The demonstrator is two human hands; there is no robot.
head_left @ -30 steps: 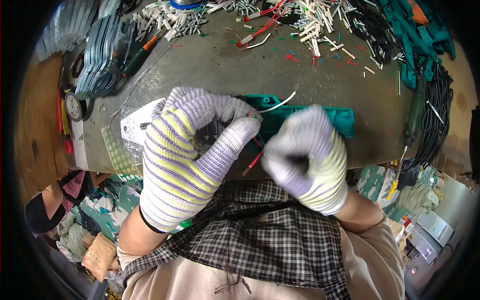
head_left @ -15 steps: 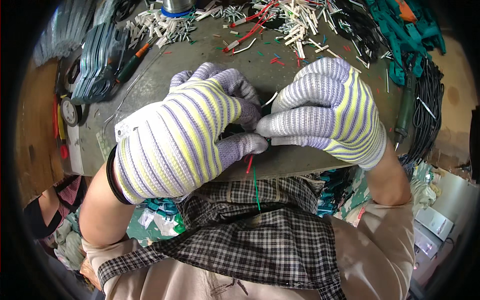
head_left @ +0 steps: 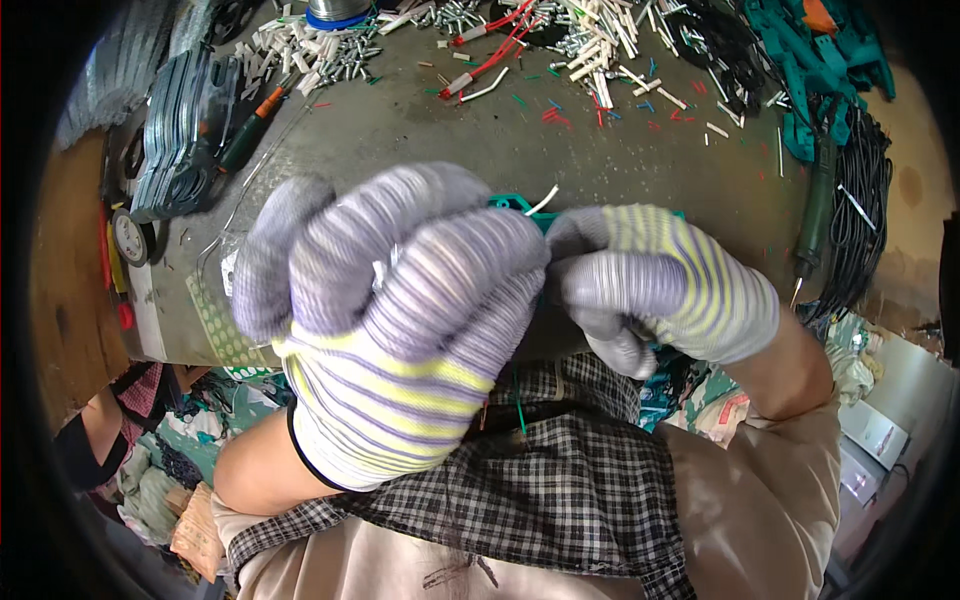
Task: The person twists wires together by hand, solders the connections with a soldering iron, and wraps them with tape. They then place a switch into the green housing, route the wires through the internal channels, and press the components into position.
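Observation:
My left hand (head_left: 405, 330), in a striped knit glove, is closed, its curled fingers pointing toward my right hand. Their fingertips meet in front of me, over the near edge of the bench. My right hand (head_left: 675, 285), gloved the same way, has its fingers bent around a teal plastic part (head_left: 508, 202) that is mostly hidden behind both hands. A short white tube or wire (head_left: 543, 200) sticks up beside this part. Below the hands a thin green wire (head_left: 521, 405) hangs against my checked apron. What the left fingertips pinch is hidden.
White tubes (head_left: 600, 50), screws (head_left: 335, 65) and red wires (head_left: 495, 60) lie along the bench's far side. At left are metal brackets (head_left: 185, 140), a screwdriver (head_left: 250, 130) and a tape roll (head_left: 132, 238). A soldering iron (head_left: 815, 210), black cables (head_left: 860, 205) and teal housings (head_left: 825, 60) lie right.
My left hand has turned over and moved nearer to me, its fingers curling in. My right hand has lowered and rolled. Part of the teal plastic now shows behind them.

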